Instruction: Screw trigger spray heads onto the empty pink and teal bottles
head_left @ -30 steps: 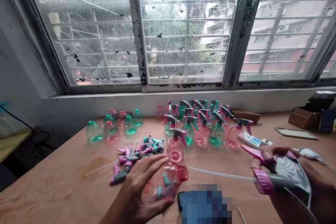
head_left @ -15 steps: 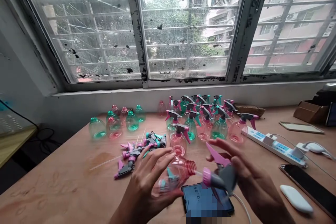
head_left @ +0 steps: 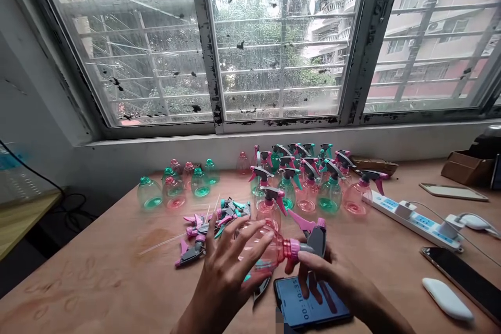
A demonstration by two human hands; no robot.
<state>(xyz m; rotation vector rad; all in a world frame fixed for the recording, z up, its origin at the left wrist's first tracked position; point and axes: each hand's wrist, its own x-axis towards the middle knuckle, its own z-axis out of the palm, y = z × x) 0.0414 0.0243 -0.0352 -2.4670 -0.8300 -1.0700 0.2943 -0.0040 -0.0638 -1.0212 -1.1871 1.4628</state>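
My left hand (head_left: 230, 266) wraps its fingers round a clear pink spray bottle (head_left: 263, 248) held on its side above the wooden table (head_left: 97, 282). My right hand (head_left: 326, 274) grips the grey and pink trigger sprayer head (head_left: 311, 240), which now sits at the bottle's neck. Just beyond my left hand lies a pile of loose trigger heads (head_left: 211, 224). A phone with a timer on its screen (head_left: 309, 302) lies under my hands.
Bare pink and green bottles (head_left: 172, 190) stand at the back left; several bottles fitted with sprayers (head_left: 309, 180) stand at the back centre. A white power strip (head_left: 415, 219), another phone (head_left: 462, 271), a white oblong object (head_left: 446, 297) and a cardboard box (head_left: 465, 167) lie to the right.
My right hand brought the sprayer head in from the right, slid its long tube into the bottle and set the head against the neck. My left hand kept hold of the bottle.
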